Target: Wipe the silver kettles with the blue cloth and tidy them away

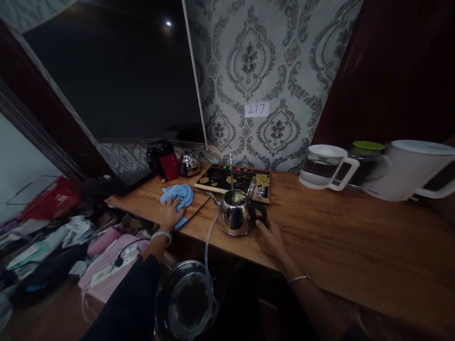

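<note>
A shiny metal kettle (234, 215) stands upright near the table's front edge, its lid (251, 189) tipped up and its spout pointing left. My right hand (272, 237) is at the kettle's black handle (259, 210), fingers around its lower part; the exact grip is partly hidden. On the left, my left hand (170, 213) presses on a crumpled blue cloth (177, 193) with its fingers curled into it. Behind the kettle lies a black tea stove panel (222, 177) with gold flowers. A thin metal tap (231, 163) rises from it above the open kettle.
A red-and-black appliance (167, 161) and a second metal kettle (189, 164) sit at the back left. Lidded pitchers, one a clear jug (322, 166), line the right back. Below the edge, a clear hose (207, 246) runs into a round bucket (185, 298).
</note>
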